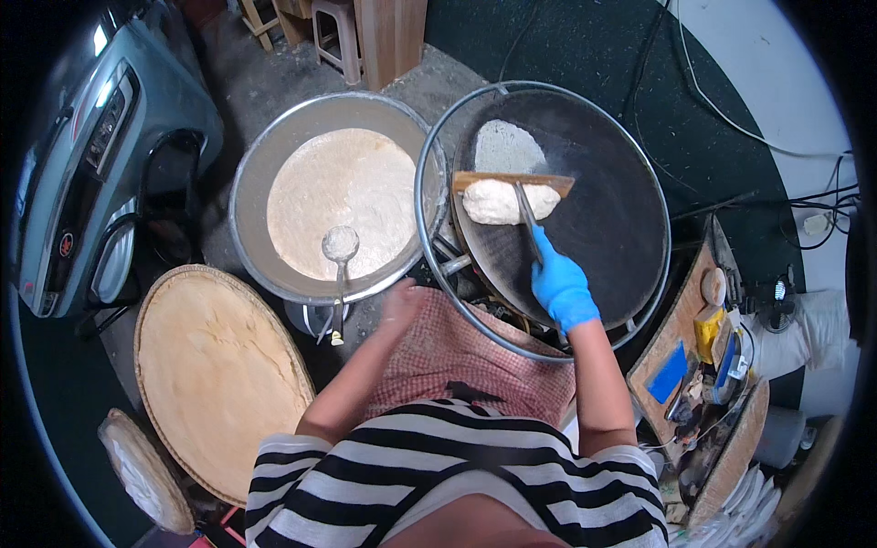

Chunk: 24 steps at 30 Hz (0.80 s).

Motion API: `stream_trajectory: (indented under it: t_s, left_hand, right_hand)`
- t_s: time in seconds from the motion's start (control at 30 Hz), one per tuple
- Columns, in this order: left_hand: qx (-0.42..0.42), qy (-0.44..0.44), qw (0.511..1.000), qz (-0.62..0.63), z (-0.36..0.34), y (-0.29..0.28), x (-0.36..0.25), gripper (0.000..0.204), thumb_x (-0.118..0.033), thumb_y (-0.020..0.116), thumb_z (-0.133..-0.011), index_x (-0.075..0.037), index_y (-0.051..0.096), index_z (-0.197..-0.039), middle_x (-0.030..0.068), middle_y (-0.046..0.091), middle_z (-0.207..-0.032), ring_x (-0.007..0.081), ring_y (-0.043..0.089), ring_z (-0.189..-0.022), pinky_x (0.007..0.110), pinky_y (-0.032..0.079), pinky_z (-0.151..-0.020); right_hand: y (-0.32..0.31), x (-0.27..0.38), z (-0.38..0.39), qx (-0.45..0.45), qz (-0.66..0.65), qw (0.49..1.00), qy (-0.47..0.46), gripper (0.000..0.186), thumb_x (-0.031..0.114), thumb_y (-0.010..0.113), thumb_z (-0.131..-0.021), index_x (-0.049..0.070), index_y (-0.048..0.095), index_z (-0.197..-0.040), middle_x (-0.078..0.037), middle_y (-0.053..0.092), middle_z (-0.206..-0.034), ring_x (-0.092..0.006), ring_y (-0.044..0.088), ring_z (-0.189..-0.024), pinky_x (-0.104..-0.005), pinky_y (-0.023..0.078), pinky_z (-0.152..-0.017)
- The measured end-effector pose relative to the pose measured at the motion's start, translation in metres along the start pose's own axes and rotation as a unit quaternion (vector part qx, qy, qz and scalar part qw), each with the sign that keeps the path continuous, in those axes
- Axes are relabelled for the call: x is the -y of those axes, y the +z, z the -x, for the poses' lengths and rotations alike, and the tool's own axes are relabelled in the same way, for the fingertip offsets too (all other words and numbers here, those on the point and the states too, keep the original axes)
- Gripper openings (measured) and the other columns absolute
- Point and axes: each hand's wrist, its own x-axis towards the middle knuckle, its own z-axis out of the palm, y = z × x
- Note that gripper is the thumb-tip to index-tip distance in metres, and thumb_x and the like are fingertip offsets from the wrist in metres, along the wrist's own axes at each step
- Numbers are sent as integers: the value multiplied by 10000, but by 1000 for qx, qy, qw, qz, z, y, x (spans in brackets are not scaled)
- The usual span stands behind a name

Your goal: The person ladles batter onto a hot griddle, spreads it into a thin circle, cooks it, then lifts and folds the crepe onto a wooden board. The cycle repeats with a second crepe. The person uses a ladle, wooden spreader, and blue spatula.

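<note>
Gripping a wooden scraper (512, 177), long blade crosswise, handle (525, 208) slanting nearward, right fingers (545, 259) clenched round it, left fingers (402, 291) unclear.

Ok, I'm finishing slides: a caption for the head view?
Blue-gloved right grip holding a wood-bladed spreader beside a pale doughy mass over a dark griddle, near a wide basin.

We see moderate, fairly even light whose source lies outside our view. Bright glints mark the vehicle (151, 137) at left, and the pale batter (365, 187) shines wetly. The griddle (603, 219) reads dark against the bright wall (767, 82). Black corners ring our fisheye view, bending edges and softening detail toward the rim.
</note>
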Motion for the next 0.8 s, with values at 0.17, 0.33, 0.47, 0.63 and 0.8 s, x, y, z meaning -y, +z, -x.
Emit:
stream_trajectory:
  t_s: [0.17, 0.33, 0.47, 0.63, 0.8]
  left_hand:
    - [81, -91, 992, -28, 20, 69, -14, 277, -225, 565, -862, 50, 551, -891, 123, 625, -766, 199, 624, -725, 318, 504, -611]
    - [-18, 53, 962, -268, 4, 67, 1, 379, -288, 575, -848, 87, 553, -796, 181, 618, -706, 236, 629, -605, 337, 504, -493]
    - [31, 14, 987, -160, -6, 59, -8, 340, -257, 536, -880, 81, 548, -840, 142, 619, -719, 202, 611, -616, 319, 505, -519]
    - [91, -69, 991, -75, -26, 40, -42, 278, -249, 522, -900, 27, 547, -872, 96, 627, -737, 188, 596, -591, 293, 502, -501]
    - [71, -4, 994, -87, -41, 26, -49, 285, -281, 532, -895, 2, 550, -870, 64, 608, -727, 150, 575, -606, 275, 497, -544]
  right_hand:
    - [-22, -12, 9, 16, 36, 999, -4, 556, 149, 506, -826, 194, 349, -1358, -246, 608, -852, -404, 594, -768, -473, 469, -715]
    - [-4, -5, -7, -13, 26, 999, -33, 576, 150, 517, -824, 202, 332, -1367, -241, 607, -805, -405, 589, -727, -477, 471, -690]
    - [-12, -21, 40, 43, 42, 998, -5, 614, 129, 520, -815, 224, 306, -1383, -252, 607, -829, -404, 594, -738, -474, 474, -687]
    - [-24, -22, 28, 24, 4, 1000, -20, 575, 146, 536, -816, 212, 348, -1356, -268, 598, -852, -422, 582, -775, -473, 467, -687]
    - [-5, -9, 17, -13, -4, 999, -41, 564, 143, 530, -823, 239, 354, -1350, -262, 590, -785, -425, 572, -717, -486, 452, -652]
